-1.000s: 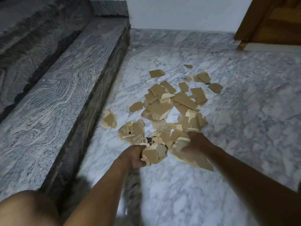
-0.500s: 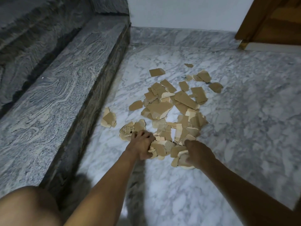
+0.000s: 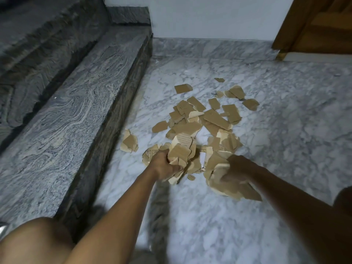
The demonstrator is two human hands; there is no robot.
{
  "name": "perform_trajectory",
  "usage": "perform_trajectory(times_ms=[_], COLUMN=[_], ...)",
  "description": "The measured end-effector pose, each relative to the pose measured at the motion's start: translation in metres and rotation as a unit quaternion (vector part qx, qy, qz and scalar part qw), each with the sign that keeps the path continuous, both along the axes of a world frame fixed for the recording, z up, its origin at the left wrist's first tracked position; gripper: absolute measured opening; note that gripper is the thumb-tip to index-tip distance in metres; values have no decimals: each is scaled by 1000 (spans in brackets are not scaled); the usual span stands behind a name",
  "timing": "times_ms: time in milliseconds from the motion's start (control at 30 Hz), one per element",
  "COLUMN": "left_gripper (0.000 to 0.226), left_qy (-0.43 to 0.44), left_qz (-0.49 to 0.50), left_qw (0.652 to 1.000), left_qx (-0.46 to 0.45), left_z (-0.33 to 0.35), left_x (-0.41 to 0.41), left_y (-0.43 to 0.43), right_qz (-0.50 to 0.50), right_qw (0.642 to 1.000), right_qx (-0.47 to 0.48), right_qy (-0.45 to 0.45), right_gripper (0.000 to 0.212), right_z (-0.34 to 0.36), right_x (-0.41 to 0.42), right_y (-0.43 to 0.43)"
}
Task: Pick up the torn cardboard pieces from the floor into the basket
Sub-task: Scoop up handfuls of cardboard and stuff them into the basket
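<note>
Several torn brown cardboard pieces (image 3: 211, 119) lie scattered on the white marble floor (image 3: 285, 130). My left hand (image 3: 163, 164) grips a bunch of pieces (image 3: 181, 153) at the near edge of the pile, lifted a little. My right hand (image 3: 238, 168) grips another bunch of pieces (image 3: 226, 180), which hangs below and in front of the fingers; it is blurred. A small scrap (image 3: 191, 177) lies on the floor between the hands. No basket is in view.
A grey granite step (image 3: 76, 111) runs along the left, with a second step above it. A white wall stands at the back and a wooden door (image 3: 314, 25) at the back right. My knee (image 3: 34, 242) shows at the bottom left.
Both hands have closed on bunches of cardboard at the near edge of the pile and raised them off the floor. The right hand's bunch has swung toward me.
</note>
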State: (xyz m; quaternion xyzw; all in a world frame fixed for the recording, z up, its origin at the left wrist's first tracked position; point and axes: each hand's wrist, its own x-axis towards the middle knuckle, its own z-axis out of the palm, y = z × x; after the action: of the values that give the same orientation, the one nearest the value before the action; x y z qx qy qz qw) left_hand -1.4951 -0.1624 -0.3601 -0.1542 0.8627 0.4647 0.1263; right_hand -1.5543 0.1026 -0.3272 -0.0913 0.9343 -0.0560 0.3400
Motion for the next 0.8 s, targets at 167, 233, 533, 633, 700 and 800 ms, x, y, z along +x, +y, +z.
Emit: perform_trajectory(times_ms=[167, 233, 533, 633, 700, 800], left_gripper=[46, 49, 75, 84, 94, 82], left_qy=[-21, -26, -15, -32, -39, -82], left_qz=[79, 94, 102, 112, 128, 128], left_qw=[991, 985, 994, 993, 991, 988], left_qx=[108, 145, 46, 20, 14, -8], left_z=[-4, 0, 4, 2, -1, -4], left_x=[9, 13, 28, 29, 28, 23], left_y=[-31, -42, -103, -112, -116, -119], right_qz=[4, 14, 118, 114, 121, 108], right_qw=[993, 992, 985, 989, 989, 990], right_qx=[-114, -125, -121, -82, -56, -85], right_qy=[-14, -7, 35, 55, 62, 28], right_gripper=[110, 114, 88, 79, 79, 86], right_z=[0, 0, -33, -44, -46, -46], right_x=[-17, -15, 12, 13, 11, 10], right_y=[-19, -36, -127, -138, -139, -133])
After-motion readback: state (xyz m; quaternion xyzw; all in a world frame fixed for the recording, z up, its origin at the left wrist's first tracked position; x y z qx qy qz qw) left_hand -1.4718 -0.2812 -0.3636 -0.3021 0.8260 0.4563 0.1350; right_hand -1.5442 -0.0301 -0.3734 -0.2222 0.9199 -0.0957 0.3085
